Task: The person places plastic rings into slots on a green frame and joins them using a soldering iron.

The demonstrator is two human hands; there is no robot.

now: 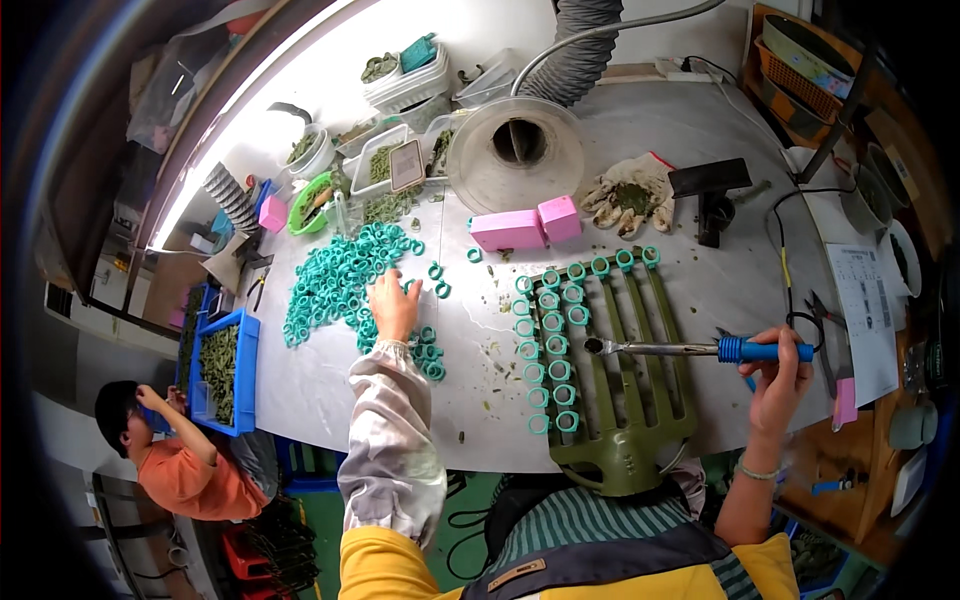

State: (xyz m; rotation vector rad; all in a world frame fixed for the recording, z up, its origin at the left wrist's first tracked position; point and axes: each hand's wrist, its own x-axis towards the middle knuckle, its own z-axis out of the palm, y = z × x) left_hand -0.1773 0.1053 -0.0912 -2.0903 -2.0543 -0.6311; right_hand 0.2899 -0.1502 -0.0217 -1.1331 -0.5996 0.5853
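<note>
My left hand [393, 305] reaches into a pile of small teal plastic rings [335, 285], its fingers apart and touching the pile's right side. No ring shows clearly in its grasp. My right hand [779, 378] is wrapped round the blue handle of a soldering iron [680, 349], whose metal shaft points left. The iron's dark tip hangs over an olive-green wax-like tree [628, 452] with several long parallel bars. Teal rings [555, 345] stand in rows along its left bars and across its far ends.
Two pink blocks [508, 231], a clear funnel hood [470, 150], a glove [632, 195] and a black stand [712, 185] lie beyond the tree. Tubs of green pieces [385, 165] line the back. A blue bin [243, 385] sits at left, near another person [200, 465]. A cable [785, 230] runs at right.
</note>
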